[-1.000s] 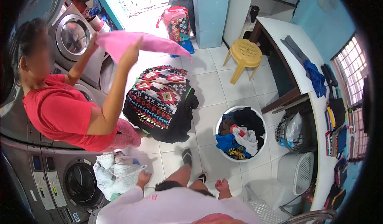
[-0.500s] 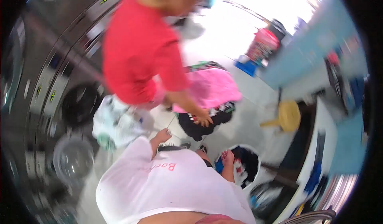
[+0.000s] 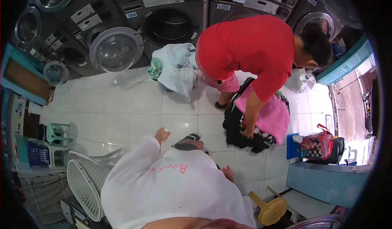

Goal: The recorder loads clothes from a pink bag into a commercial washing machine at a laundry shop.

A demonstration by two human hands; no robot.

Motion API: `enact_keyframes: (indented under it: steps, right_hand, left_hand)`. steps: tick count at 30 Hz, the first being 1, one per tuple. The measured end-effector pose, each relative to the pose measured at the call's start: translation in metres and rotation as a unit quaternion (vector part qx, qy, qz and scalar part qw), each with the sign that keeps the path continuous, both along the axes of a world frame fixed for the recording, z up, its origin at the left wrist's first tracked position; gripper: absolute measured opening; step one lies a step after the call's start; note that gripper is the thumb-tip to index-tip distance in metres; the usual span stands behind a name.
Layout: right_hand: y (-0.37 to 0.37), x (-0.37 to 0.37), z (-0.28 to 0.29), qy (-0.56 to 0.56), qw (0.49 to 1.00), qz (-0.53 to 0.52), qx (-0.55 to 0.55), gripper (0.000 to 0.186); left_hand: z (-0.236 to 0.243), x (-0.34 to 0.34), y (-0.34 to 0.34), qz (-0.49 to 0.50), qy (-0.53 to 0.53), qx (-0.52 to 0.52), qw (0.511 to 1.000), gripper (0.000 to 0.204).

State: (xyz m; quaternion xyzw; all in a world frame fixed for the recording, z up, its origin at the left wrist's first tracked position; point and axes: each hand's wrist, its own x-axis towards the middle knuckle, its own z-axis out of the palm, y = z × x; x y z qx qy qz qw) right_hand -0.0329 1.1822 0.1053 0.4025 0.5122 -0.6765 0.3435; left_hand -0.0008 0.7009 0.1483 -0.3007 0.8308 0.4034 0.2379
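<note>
My left hand (image 3: 163, 134) is in front of my white shirt, above the tiled floor, with its fingers curled closed. Something small and white shows at its fingertips, too small to name. Partly covered by the shirt, my right hand (image 3: 228, 173) hangs low on the other side; its visible fingers are loosely bent and I see nothing in them. Ahead to the right, another person in a red shirt (image 3: 255, 45) bends over a heap of clothes with a pink cloth (image 3: 274, 112) on top. That person's hand (image 3: 247, 133) touches the black clothing (image 3: 234, 136) at its near edge.
Washing machines line the far wall, one with its round door (image 3: 116, 49) swung out. A pale cloth bundle (image 3: 175, 67) lies before them. White plastic basket (image 3: 83, 188) at left, yellow stool (image 3: 271, 210) near right, red bag (image 3: 316, 146) by the blue counter (image 3: 318, 184).
My view has turned left, so the machines now run across the top and the other person appears farther right. The basket of dark clothes beside my right hand has gone out of sight.
</note>
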Motion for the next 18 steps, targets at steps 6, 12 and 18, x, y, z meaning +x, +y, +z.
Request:
enact_keyframes:
  steps: [6,12,18]
  right_hand:
    - [0.053,-0.037,-0.065,0.489,0.847,0.157,0.141,0.034]
    - [-0.118,-0.139,0.314,0.468,0.872,-0.066,-0.124,0.010]
    - [-0.150,-0.081,0.495,0.842,0.376,0.033,-0.386,0.010]
  left_hand:
    - [0.000,0.082,0.030,-0.407,0.105,-0.228,0.879,0.017]
    - [-0.050,0.147,0.017,-0.341,-0.049,-0.265,0.900,0.015]
    - [0.045,0.057,0.036,0.268,0.037,0.080,0.959,0.022]
